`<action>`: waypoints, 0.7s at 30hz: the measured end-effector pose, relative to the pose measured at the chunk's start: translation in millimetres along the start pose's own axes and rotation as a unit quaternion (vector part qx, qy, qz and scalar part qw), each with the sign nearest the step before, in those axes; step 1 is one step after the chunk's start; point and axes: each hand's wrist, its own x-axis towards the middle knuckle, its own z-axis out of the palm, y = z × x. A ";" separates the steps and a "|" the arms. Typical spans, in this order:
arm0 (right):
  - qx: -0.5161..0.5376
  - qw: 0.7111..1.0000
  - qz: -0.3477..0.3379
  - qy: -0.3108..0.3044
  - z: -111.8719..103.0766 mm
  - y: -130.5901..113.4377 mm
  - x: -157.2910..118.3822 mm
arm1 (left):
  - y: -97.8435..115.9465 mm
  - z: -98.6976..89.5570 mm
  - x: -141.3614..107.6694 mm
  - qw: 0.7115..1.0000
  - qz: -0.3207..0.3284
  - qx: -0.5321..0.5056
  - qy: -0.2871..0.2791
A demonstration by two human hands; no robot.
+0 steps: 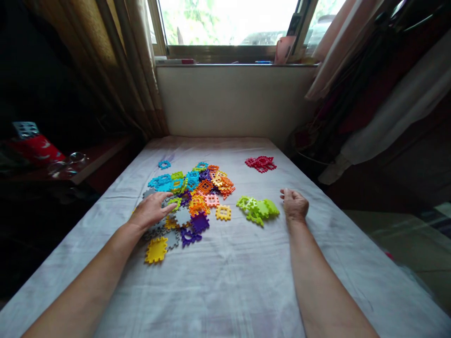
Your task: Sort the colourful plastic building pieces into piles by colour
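Note:
A mixed pile of notched plastic pieces [205, 187] in blue, orange, purple, grey and yellow lies left of centre on the sheet. My left hand [151, 210] reaches over the pile's left side, its fingers apart beside a lime green piece [174, 203]. Curled fingers form my right hand [295, 204], resting to the right of a small lime green heap [259, 210]; whether anything is inside it is hidden. Farther back sits a group of red pieces [261, 163]. A yellow square [156, 250] lies at the pile's near edge.
The pieces rest on a pale sheet [225, 291]. A blue ring piece [164, 164] lies apart at the back left. Beyond the sheet are a low wall [232, 101] and a window. Glasses [72, 162] and a red item [40, 148] are at the left.

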 end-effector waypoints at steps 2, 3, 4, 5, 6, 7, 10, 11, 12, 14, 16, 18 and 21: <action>-0.004 1.000 0.001 -0.003 -0.5 -0.1 -0.4 | -6.6 1.0 -5.3 0.999 -0.001 0.002 -0.037; -0.006 1.000 0.001 -0.005 -0.6 0.2 -0.5 | -7.4 2.0 -7.1 0.999 -0.003 0.000 -0.046; -0.008 1.000 0.001 -0.007 -0.7 0.7 -0.5 | -7.1 3.0 -8.3 0.999 -0.005 -0.004 -0.048; -0.010 1.000 0.001 -0.008 -0.8 1.3 -0.4 | -6.0 3.9 -9.1 0.999 -0.007 -0.009 -0.045; -0.012 1.000 0.001 -0.009 -0.8 2.0 -0.2 | -4.6 4.5 -9.6 0.999 -0.009 -0.012 -0.033; -0.014 1.000 0.001 -0.008 -0.9 2.5 -0.1 | -3.0 4.7 -9.7 1.000 -0.010 -0.014 -0.017; -0.016 1.000 0.002 -0.007 -1.5 3.0 0.1 | 1.4 3.3 -9.0 0.998 -0.024 -0.038 0.035; -0.018 1.000 0.001 -0.007 -1.7 2.6 -0.1 | 2.9 2.0 -8.3 0.997 -0.030 -0.050 0.044; -0.019 1.000 0.001 -0.007 -1.9 2.1 -0.3 | 4.6 0.3 -7.3 0.996 -0.036 -0.060 0.049; -0.015 1.000 -0.002 -0.008 -2.0 0.8 -1.0 | 10.2 -4.0 -4.5 0.994 -0.043 -0.078 0.062; -0.008 1.000 -0.005 -0.009 -1.7 0.0 -1.6 | 21.3 -8.4 -0.7 0.991 -0.041 -0.097 0.087; -0.006 1.000 -0.006 -0.009 -1.2 0.1 -1.8 | 40.6 -11.1 3.9 0.985 -0.032 -0.129 0.112; -0.019 1.000 -0.018 -0.011 -0.8 2.4 -1.2 | 84.7 -9.1 12.4 0.978 0.008 -0.181 0.101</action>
